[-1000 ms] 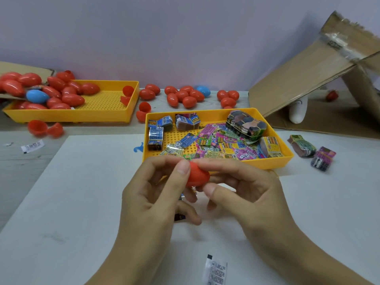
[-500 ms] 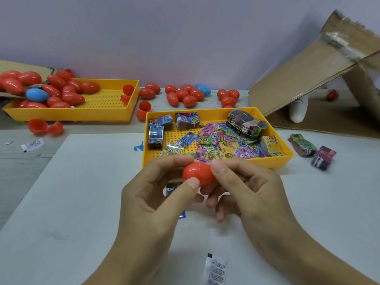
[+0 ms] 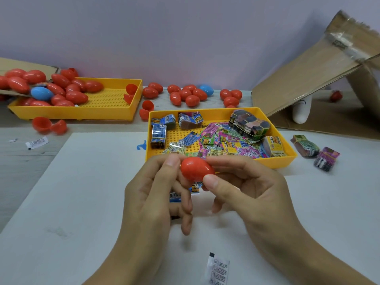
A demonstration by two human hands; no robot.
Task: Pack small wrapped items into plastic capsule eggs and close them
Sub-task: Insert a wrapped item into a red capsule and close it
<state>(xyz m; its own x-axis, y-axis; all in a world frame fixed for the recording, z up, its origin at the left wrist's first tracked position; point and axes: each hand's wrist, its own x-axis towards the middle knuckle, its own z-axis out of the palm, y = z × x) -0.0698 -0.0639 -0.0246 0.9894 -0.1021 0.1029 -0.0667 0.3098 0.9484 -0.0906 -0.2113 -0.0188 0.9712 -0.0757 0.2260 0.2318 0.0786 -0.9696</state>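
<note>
Just hands (image 3: 205, 194) (egg (image 3: 196, 168) pinched) near tray edge (image 3: 273, 163)

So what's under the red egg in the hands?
Below the egg, small printed packets peek out between the left hand and right hand. The egg's contents can't be seen.

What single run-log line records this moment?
hands: left and right both grip red capsule egg | egg: closed | location: above white sheet, before wrapper tray
</note>
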